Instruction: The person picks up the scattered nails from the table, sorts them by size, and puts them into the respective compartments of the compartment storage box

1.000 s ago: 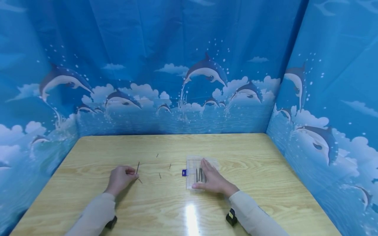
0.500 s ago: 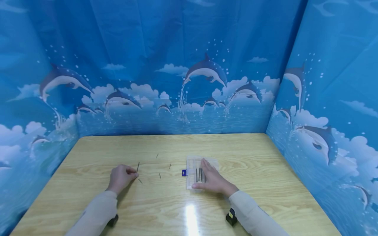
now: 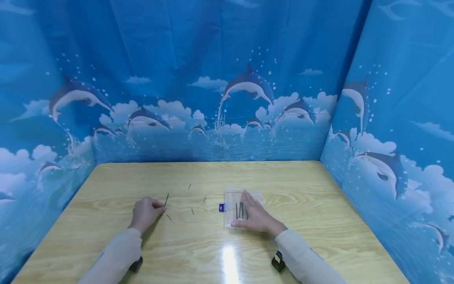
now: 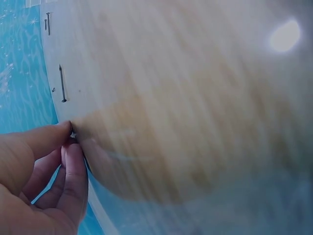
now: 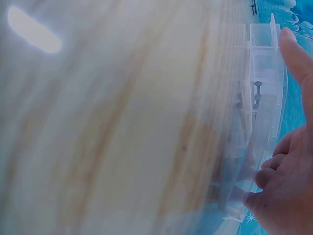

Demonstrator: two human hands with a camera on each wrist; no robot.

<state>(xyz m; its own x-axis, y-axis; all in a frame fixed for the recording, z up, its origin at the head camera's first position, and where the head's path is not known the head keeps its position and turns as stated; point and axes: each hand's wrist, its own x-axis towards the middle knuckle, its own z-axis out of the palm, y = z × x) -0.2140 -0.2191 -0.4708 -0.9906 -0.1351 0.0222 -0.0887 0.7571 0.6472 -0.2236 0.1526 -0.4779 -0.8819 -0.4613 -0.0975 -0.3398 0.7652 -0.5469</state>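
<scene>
My left hand (image 3: pixel 146 214) pinches a dark nail (image 3: pixel 166 198) between thumb and fingertips, its shaft pointing up and away. In the left wrist view the left hand (image 4: pixel 46 169) hides most of that nail. Just right of those fingertips a small nail (image 3: pixel 169 217) lies on the table. My right hand (image 3: pixel 258 215) rests at a clear plastic compartment box (image 3: pixel 229 195), thumb spread toward its near edge and fingers extended along it. Several longer nails (image 3: pixel 239 210) lie inside the box. In the right wrist view, fingers (image 5: pixel 276 164) touch the box's side.
More small nails lie loose between the hands: one nearer (image 3: pixel 192 211), one nail farther right (image 3: pixel 204 199) and another nail toward the back (image 3: pixel 189 186). A blue latch (image 3: pixel 221 207) sticks out from the box's left side. Dolphin-print curtains (image 3: pixel 213 79) surround the wooden table (image 3: pixel 291 177).
My left hand has shifted very slightly away from me, and the pinched nail has moved a little farther off with it. The right hand and box stay in place.
</scene>
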